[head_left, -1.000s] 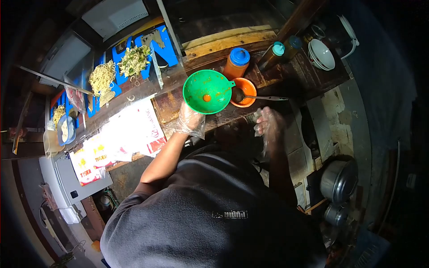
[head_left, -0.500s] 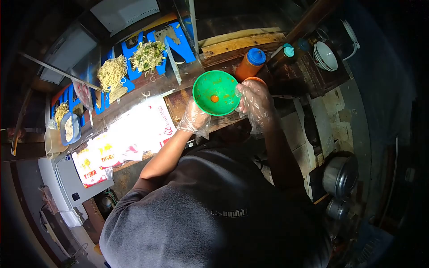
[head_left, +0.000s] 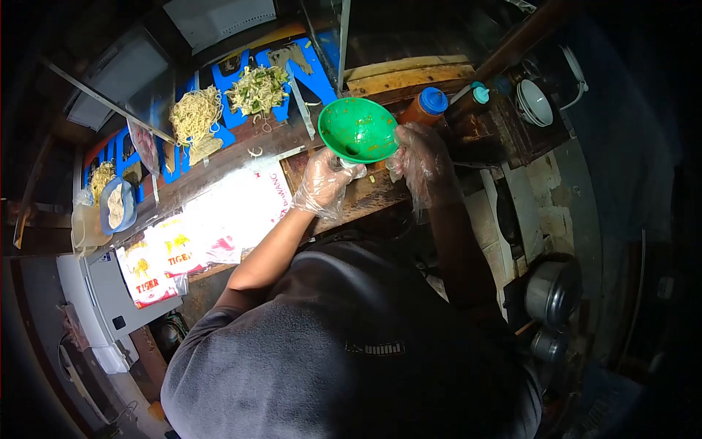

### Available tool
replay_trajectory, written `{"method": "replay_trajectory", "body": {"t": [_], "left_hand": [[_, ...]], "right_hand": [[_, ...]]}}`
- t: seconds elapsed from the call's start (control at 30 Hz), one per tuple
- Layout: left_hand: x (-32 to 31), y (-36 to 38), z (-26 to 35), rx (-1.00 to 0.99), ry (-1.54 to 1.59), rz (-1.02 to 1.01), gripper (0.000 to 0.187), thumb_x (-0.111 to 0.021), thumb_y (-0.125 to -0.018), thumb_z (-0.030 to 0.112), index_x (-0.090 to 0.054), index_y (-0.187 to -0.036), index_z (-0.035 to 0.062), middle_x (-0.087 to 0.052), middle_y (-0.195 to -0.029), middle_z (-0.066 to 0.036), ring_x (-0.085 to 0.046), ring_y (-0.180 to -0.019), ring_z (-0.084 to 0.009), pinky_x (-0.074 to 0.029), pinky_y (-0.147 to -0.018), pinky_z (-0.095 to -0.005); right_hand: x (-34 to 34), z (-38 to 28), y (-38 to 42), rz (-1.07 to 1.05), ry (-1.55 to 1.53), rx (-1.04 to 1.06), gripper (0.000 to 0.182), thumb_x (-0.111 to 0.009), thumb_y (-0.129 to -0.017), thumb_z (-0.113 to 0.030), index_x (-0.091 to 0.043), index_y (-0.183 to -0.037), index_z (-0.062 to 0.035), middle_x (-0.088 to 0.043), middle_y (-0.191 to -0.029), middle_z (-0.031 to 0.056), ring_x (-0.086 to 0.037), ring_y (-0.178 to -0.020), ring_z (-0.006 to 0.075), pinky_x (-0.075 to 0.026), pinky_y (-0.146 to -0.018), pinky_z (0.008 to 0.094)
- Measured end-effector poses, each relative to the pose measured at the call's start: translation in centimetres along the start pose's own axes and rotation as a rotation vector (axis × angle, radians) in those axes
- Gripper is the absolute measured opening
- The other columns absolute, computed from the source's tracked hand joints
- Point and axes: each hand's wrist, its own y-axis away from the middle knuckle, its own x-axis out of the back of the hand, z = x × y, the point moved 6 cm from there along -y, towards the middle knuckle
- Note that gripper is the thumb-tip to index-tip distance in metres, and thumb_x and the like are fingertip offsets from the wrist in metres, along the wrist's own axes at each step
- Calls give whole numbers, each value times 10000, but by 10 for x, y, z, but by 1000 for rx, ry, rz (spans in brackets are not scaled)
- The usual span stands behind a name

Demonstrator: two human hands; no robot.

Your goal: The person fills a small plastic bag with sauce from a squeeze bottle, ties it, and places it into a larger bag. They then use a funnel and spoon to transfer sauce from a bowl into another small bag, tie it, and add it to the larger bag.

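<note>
A green funnel (head_left: pixel 358 121) with sauce-like smears inside and a dark hole at its bottom tilts above the wooden counter. My left hand (head_left: pixel 323 183), in a clear plastic glove, is closed beneath the funnel's lower left side; the fingers' exact hold there is partly hidden. My right hand (head_left: pixel 423 155), also gloved, pinches at the funnel's right rim. Just beyond the right hand stands an orange squeeze bottle (head_left: pixel 417 115) with a blue cap.
Noodles (head_left: pixel 196 117) and chopped greens with sprouts (head_left: pixel 257 89) sit on the blue-lettered display shelf. Tiger-printed wrappers (head_left: pixel 179 245) lie at left beside a blue container (head_left: pixel 117 206) of pale powder. White bowls (head_left: pixel 535 102) stack at right; a metal pot (head_left: pixel 554 293) stands lower right.
The funnel has tipped and risen slightly, and its hole now looks dark instead of orange. The orange rim by my right hand no longer shows. The view has shifted a little.
</note>
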Motion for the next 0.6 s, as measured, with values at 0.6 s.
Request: {"method": "replay_trajectory", "body": {"t": [0.6], "left_hand": [[-1, -5, 9, 1, 0, 63, 303, -760, -802, 114, -644, -1062, 11, -691, -945, -72, -611, -855, -109, -495, -809, -301]], "right_hand": [[11, -8, 1, 83, 5, 48, 211, -634, -880, -256, -574, -882, -55, -532, -669, 41, -514, -565, 149, -411, -512, 299]]}}
